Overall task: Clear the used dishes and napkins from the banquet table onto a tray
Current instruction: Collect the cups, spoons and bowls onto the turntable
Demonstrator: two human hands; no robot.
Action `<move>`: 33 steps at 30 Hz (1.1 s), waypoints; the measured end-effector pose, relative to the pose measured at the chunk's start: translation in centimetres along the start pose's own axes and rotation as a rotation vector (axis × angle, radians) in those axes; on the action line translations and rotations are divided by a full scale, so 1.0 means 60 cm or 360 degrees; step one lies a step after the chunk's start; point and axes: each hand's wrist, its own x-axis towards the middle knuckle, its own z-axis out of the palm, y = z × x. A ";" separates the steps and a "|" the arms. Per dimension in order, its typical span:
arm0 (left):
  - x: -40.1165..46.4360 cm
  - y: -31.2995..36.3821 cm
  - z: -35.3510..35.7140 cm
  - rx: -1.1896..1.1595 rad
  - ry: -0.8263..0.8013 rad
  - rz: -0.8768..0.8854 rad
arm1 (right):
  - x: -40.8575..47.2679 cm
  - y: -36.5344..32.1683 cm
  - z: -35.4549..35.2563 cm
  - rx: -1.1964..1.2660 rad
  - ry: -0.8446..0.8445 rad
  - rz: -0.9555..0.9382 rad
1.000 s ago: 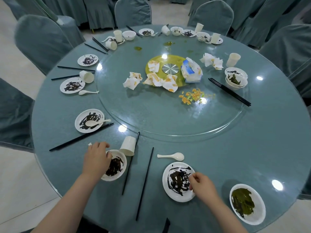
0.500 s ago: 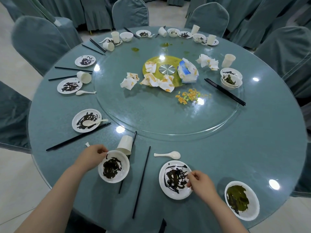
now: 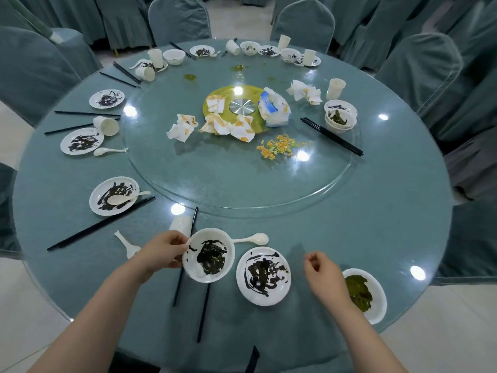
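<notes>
My left hand (image 3: 164, 251) grips the left rim of a white bowl (image 3: 208, 254) smeared with dark sauce and holds it tilted just above the round teal table (image 3: 376, 238). To its right a white plate (image 3: 263, 275) with dark smears lies flat. My right hand (image 3: 321, 270) hovers right of that plate with fingers loosely curled and nothing in it. It partly covers a plate with green leftovers (image 3: 368, 292) at the table's front right. No tray is in view.
Black chopsticks (image 3: 204, 308) and a white spoon (image 3: 252, 239) lie near the bowl, a tipped cup (image 3: 180, 224) behind it. Crumpled napkins (image 3: 228, 125) lie on the glass turntable (image 3: 242, 189). Several dirty plates, cups and chopsticks ring the table. Covered chairs (image 3: 180, 20) surround it.
My left hand has lifted the bowl and carried it right, close to the plate. My right hand has let go of the plate's rim and drawn back to the right.
</notes>
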 end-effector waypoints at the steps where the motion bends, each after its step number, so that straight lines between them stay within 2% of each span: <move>1: 0.001 0.005 0.013 -0.0011 -0.0009 0.0003 | 0.001 0.007 -0.008 -0.0048 0.0066 -0.0045; 5: 0.005 0.018 0.065 -0.0124 0.0010 0.0029 | 0.017 0.049 -0.043 -0.0392 0.0276 -0.0169; 9: 0.011 0.020 0.098 -0.0162 -0.0043 0.0045 | 0.028 0.088 -0.067 -0.0737 0.0294 0.0054; 12: 0.013 0.017 0.113 -0.0140 -0.0070 0.0025 | 0.031 0.112 -0.074 -0.0808 0.0236 0.0229; 20: 0.006 0.010 0.141 -0.0206 -0.0194 -0.0018 | 0.031 0.135 -0.095 -0.0352 0.0224 0.0340; 24: 0.003 0.006 0.143 -0.0242 -0.0238 -0.0031 | 0.034 0.146 -0.098 -0.0169 0.0037 0.0310; 27: 0.001 0.001 0.145 -0.0268 -0.0248 -0.0040 | 0.034 0.145 -0.088 -0.0022 -0.0005 0.0316; 33: 0.001 -0.005 0.144 -0.0325 -0.0276 -0.0051 | 0.034 0.110 -0.073 0.0740 -0.0042 0.0444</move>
